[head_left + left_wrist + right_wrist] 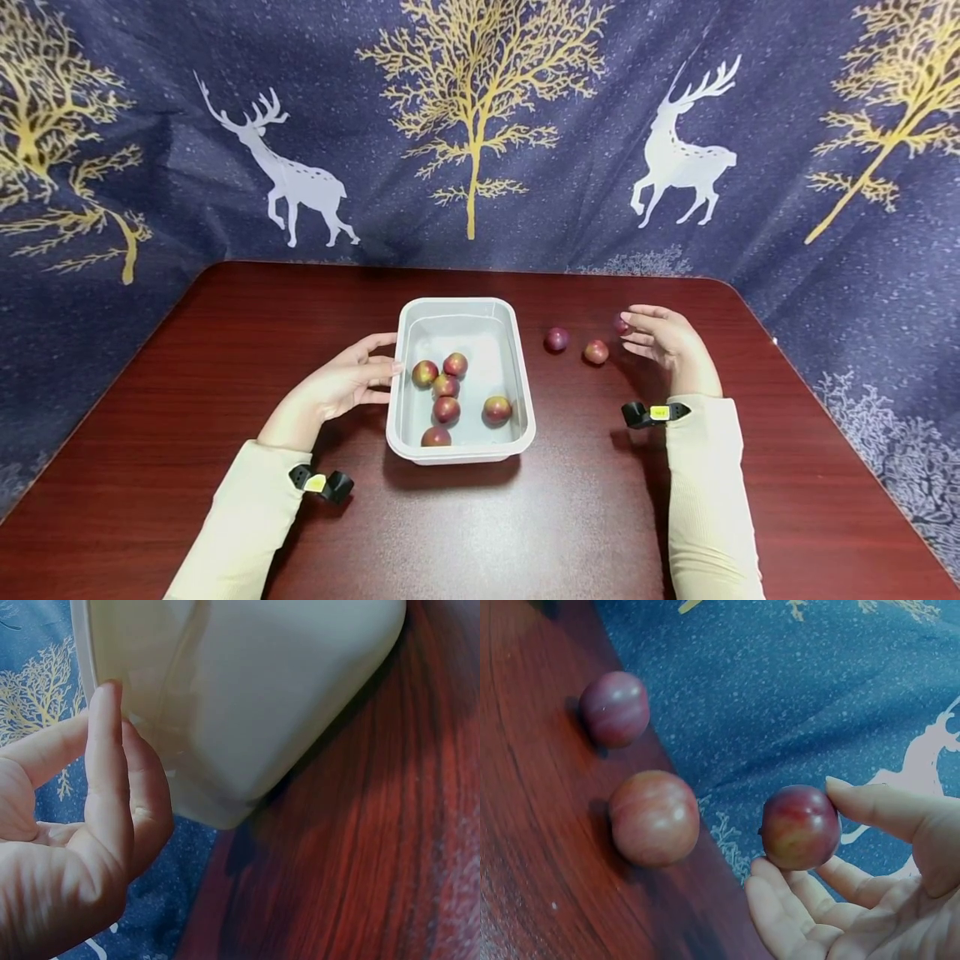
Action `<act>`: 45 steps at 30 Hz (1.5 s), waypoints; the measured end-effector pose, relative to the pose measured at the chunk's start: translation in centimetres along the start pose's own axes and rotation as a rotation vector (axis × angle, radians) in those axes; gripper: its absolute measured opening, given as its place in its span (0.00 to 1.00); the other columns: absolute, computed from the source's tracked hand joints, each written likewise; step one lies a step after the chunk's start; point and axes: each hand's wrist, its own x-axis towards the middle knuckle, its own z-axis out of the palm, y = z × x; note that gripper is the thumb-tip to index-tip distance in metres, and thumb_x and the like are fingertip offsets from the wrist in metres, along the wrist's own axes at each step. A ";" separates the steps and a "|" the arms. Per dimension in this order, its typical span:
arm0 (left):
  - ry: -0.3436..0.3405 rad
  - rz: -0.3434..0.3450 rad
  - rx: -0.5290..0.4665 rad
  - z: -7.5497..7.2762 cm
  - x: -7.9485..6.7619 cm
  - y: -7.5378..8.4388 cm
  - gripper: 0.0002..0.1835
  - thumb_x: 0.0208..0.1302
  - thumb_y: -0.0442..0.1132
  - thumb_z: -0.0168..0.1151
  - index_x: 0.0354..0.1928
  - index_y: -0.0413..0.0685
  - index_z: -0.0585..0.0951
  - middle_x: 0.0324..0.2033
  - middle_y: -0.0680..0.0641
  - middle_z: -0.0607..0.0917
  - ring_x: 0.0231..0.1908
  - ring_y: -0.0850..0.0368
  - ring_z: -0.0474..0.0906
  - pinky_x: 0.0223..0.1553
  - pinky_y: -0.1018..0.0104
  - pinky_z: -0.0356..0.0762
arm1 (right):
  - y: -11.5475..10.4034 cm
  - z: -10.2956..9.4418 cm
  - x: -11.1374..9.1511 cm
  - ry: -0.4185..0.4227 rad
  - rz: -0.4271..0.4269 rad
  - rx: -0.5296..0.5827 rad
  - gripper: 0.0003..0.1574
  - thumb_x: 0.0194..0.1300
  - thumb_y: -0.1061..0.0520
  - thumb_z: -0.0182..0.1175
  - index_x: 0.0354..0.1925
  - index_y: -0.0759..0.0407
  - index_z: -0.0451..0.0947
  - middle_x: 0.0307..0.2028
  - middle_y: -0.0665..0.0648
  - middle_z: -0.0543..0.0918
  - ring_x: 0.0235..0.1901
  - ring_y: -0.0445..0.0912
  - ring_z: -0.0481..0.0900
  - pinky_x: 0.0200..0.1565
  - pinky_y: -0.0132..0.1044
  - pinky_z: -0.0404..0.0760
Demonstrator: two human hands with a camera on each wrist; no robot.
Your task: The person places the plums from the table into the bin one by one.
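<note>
A white plastic tub (pixel 467 457) with several red-and-yellow plums (pixel 446 409) inside stands at the middle of the table. My left hand (pixel 347 379) pinches the tub's left rim, thumb on top and fingers along the outer wall; the left wrist view shows the hand (pixel 82 817) at the wall. To the right, my right hand (pixel 667 340) holds a dark red plum (pixel 801 827) between thumb and fingertips. Near it on the table lie a purple plum (pixel 615 709) and a lighter red plum (pixel 654 818), both between the tub and that hand.
The dark red-brown wooden table (pixel 570 517) has rounded far corners. Behind it hangs a blue cloth (pixel 540 225) with white deer and golden trees. Each wrist wears a black strap with a small camera (pixel 637 415).
</note>
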 end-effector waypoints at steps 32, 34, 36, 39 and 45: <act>0.005 -0.012 -0.016 0.0 0.1 0.0 0.36 0.67 0.31 0.53 0.72 0.44 0.48 0.40 0.47 0.81 0.39 0.57 0.83 0.40 0.63 0.83 | -2.1 8.5 -2.6 -0.158 -0.255 0.016 0.13 0.68 0.66 0.52 0.50 0.57 0.68 0.34 0.47 0.78 0.30 0.39 0.81 0.38 0.33 0.83; 0.000 -0.006 -0.018 0.0 0.0 -0.1 0.36 0.67 0.31 0.54 0.72 0.43 0.48 0.40 0.48 0.81 0.39 0.57 0.83 0.40 0.63 0.83 | -2.1 9.0 -2.8 -0.176 -0.256 0.013 0.15 0.68 0.66 0.52 0.51 0.59 0.67 0.35 0.48 0.78 0.30 0.39 0.81 0.38 0.32 0.83; -0.004 -0.003 -0.021 0.0 0.0 -0.1 0.37 0.67 0.31 0.54 0.72 0.42 0.47 0.39 0.48 0.82 0.39 0.57 0.83 0.40 0.63 0.83 | -2.1 9.6 -3.0 -0.192 -0.260 0.012 0.17 0.68 0.67 0.51 0.54 0.62 0.66 0.36 0.48 0.78 0.31 0.39 0.81 0.38 0.32 0.83; -0.007 -0.002 -0.019 0.0 0.0 0.0 0.37 0.67 0.31 0.53 0.72 0.42 0.47 0.39 0.48 0.82 0.39 0.57 0.83 0.40 0.64 0.83 | -2.1 10.2 -3.3 -0.211 -0.269 0.013 0.20 0.67 0.68 0.50 0.57 0.66 0.64 0.37 0.49 0.79 0.31 0.39 0.82 0.37 0.31 0.83; -0.002 -0.006 -0.017 0.0 -0.1 0.1 0.37 0.67 0.31 0.53 0.72 0.42 0.47 0.38 0.50 0.83 0.39 0.56 0.83 0.40 0.63 0.83 | -1.9 11.4 -3.9 -0.259 -0.282 0.005 0.24 0.67 0.68 0.49 0.61 0.70 0.61 0.36 0.49 0.80 0.32 0.40 0.83 0.34 0.30 0.83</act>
